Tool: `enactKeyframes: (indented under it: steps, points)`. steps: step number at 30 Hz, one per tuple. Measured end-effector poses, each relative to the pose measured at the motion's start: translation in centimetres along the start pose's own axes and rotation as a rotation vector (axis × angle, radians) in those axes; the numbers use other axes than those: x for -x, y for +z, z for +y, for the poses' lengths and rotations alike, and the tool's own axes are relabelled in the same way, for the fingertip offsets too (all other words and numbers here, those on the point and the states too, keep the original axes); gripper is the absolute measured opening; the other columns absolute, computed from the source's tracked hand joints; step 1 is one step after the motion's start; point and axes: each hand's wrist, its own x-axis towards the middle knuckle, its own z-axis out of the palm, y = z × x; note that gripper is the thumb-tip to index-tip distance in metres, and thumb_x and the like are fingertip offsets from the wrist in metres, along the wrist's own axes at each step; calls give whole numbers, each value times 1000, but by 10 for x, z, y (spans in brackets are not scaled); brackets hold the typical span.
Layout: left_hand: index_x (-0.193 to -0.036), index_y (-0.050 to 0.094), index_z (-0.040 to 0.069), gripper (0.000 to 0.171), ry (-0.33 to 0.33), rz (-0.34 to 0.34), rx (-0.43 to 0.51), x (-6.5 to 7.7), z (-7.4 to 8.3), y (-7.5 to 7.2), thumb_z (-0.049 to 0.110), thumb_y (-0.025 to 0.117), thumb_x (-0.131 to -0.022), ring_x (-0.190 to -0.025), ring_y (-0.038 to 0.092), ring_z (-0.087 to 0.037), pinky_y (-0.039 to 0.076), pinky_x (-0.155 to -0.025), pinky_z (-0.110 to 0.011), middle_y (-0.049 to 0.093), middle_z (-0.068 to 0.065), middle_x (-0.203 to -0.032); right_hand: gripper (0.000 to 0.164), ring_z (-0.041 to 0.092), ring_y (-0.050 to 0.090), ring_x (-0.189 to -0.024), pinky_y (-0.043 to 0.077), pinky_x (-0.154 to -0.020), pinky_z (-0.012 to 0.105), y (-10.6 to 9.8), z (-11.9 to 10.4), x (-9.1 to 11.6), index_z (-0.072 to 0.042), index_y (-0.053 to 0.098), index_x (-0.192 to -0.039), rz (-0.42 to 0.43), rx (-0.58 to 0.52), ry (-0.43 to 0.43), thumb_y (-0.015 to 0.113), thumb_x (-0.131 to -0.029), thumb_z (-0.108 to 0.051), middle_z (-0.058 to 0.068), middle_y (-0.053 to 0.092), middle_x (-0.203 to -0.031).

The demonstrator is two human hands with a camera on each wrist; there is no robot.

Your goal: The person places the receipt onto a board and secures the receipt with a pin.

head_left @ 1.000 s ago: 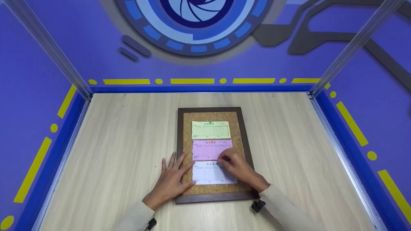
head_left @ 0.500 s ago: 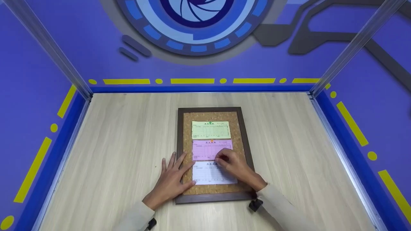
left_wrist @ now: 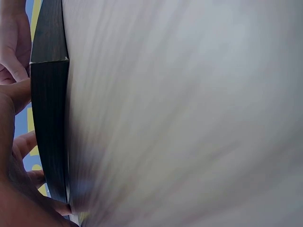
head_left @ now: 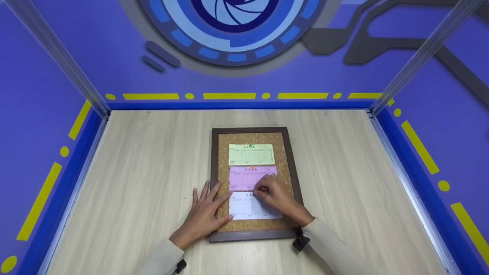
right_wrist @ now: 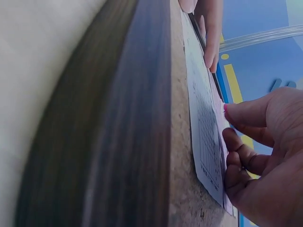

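A framed cork board [head_left: 259, 225] lies on the table with three printed slips in a column: a green slip [head_left: 250, 156], a purple slip [head_left: 240, 179] and a white slip [head_left: 242, 208]. My left hand [head_left: 202, 214] spreads its fingers over the board's left side, thumb and index tips at the white slip's left edge. Over the white slip's top edge, my right hand [head_left: 277, 194] pinches a small pink push pin [right_wrist: 225, 109], of which only a bit shows at the thumb tip. A green push pin [head_left: 250, 146] and an orange push pin [head_left: 252, 167] sit at the tops of the other slips.
The board's dark wooden frame [head_left: 214, 160] rises around the cork. Pale wood-grain table [head_left: 153, 164] surrounds it. Blue-purple panels [head_left: 244, 86] with yellow markings close off the back and both sides.
My right hand has shifted slightly left along the top of the white slip, toward its middle. My left hand and the board have stayed in place.
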Motion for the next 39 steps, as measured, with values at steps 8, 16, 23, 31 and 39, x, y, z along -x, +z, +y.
enactKeyframes:
  steps: [8, 16, 23, 31, 39]
  points:
    - [-160, 60, 25, 72, 9, 1, -3, -1, 0, 1, 56, 78, -98, -164, 16, -57, 7, -120, -87, 31, -14, -179, 11, 17, 50, -89, 40, -79, 34, 3, -2, -2, -8, 80, -84, -4, -2, 4, 84, -93, -4, 0, 62, -88]
    - [-160, 60, 24, 73, 13, 12, 7, -1, 1, 0, 55, 79, -96, -164, 16, -56, 7, -121, -87, 31, -15, -179, 11, 15, 48, -88, 39, -79, 35, 3, -4, -6, -7, 79, -83, 3, 21, 14, 84, -91, -2, -1, 59, -87]
    - [-160, 60, 25, 74, 14, 11, 6, 0, 1, 0, 55, 80, -96, -164, 16, -56, 7, -121, -87, 31, -14, -179, 13, 16, 47, -89, 37, -80, 35, 2, -7, -6, -7, 78, -80, -11, 9, 39, 84, -91, -2, -2, 58, -87]
    - [-161, 59, 26, 74, 1, -4, 1, 0, 0, -1, 57, 78, -96, -165, 15, -55, 6, -121, -86, 30, -13, -180, 19, 16, 48, -87, 38, -80, 35, 3, -7, -10, -7, 74, -73, -2, -51, 124, 84, -88, 1, -2, 58, -84]
    - [-161, 59, 28, 73, -11, -20, 7, 0, 0, -1, 60, 75, -97, -165, 13, -55, 5, -122, -86, 30, -12, -180, 21, 13, 48, -83, 41, -78, 31, 7, -7, -12, -6, 69, -71, 50, -84, 163, 84, -82, 5, -3, 56, -80]
